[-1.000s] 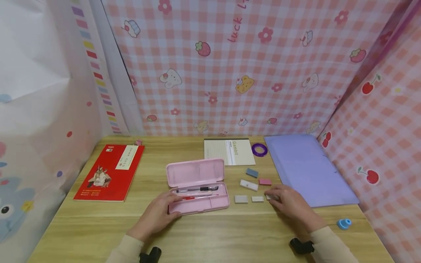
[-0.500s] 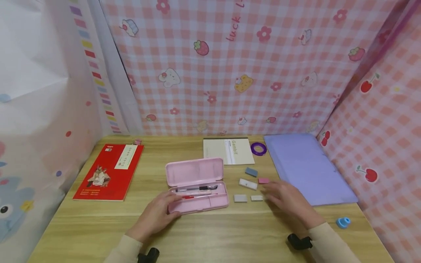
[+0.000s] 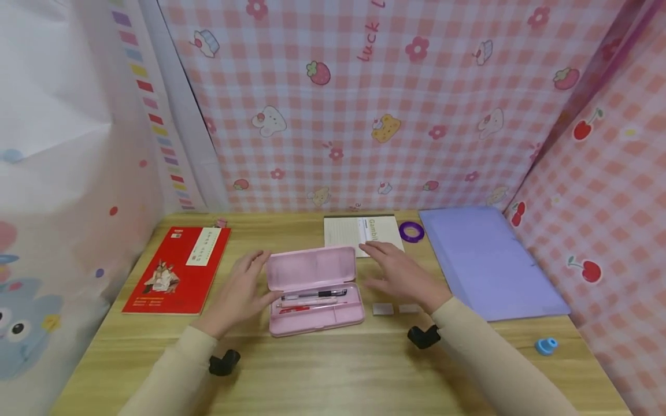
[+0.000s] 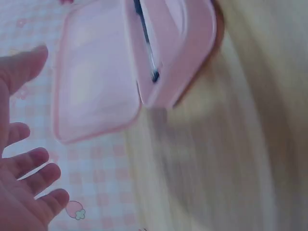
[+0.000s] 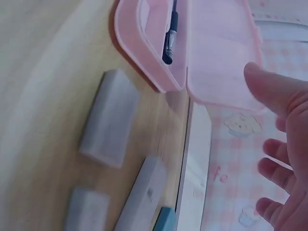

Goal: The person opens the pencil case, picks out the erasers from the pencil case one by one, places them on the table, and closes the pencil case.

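Note:
An open pink pencil case (image 3: 312,312) lies at the table's middle, its lid (image 3: 311,268) tilted back. A black pen (image 3: 314,294) and a red pen (image 3: 293,309) lie in its tray. My left hand (image 3: 244,283) hovers with spread fingers just left of the lid and holds nothing. My right hand (image 3: 390,268) is open just right of the lid, also holding nothing. In the left wrist view the left hand (image 4: 19,183) stands apart from the lid (image 4: 94,86). The right wrist view shows the right hand (image 5: 279,159) beside the case (image 5: 192,43).
Two pale erasers (image 3: 383,309) (image 3: 408,308) lie right of the case; others are hidden under my right hand. A notebook (image 3: 348,230), purple tape ring (image 3: 411,232) and lilac folder (image 3: 489,263) sit behind and right. A red book (image 3: 179,268) lies left, a blue cap (image 3: 545,345) front right.
Both hands have lifted and moved away from me: the left from the case's front corner to beside the lid, the right from the erasers to the lid's right side.

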Motion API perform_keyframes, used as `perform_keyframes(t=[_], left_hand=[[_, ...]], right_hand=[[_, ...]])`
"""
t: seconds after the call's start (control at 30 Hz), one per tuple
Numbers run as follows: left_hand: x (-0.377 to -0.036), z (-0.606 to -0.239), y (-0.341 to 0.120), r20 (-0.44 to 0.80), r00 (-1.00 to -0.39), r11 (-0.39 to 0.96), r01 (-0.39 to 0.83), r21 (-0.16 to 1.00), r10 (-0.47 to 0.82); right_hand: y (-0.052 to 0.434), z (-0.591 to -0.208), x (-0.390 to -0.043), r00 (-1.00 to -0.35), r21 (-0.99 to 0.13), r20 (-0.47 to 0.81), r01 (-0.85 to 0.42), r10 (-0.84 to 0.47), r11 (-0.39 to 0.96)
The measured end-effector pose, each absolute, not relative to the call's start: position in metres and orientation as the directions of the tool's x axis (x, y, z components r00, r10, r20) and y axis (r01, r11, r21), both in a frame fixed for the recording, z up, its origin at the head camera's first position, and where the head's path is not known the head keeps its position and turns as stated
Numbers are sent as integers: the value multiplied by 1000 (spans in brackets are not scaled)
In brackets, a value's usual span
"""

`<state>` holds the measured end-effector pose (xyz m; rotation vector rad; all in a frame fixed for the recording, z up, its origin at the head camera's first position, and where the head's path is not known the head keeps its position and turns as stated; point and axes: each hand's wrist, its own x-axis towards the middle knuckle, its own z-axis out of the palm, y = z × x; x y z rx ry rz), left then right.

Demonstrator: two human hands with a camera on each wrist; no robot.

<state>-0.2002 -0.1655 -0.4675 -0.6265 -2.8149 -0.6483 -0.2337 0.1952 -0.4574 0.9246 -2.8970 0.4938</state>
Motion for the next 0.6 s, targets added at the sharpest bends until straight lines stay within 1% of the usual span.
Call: perform_keyframes(t=[0.07,0.17,0.33,0.47,0.6], left_hand=[[-207,-466,-168,217,-897,826,440,352,385],[-217,-467,-171,151,-895,830,446,337,419],[-225,-466,-172,80,-896,826,435,360,437],[-223,-461,-171,57,-888,821,445,358,456],[-215,-457,-174,60,-879,820,465,335,474]], right_hand=[[188,-456,-241,-810,-274,140,-584,-569,764],[180,-455,-250,-808,-290,118,-585,-578,758],[173,-453,-258,-812,-342,62,-563,-580,752],[171,-452,-257,-808,-361,25,-557,-589,748],[171,-450,-250,-800,-351,26,-569,-600,743]])
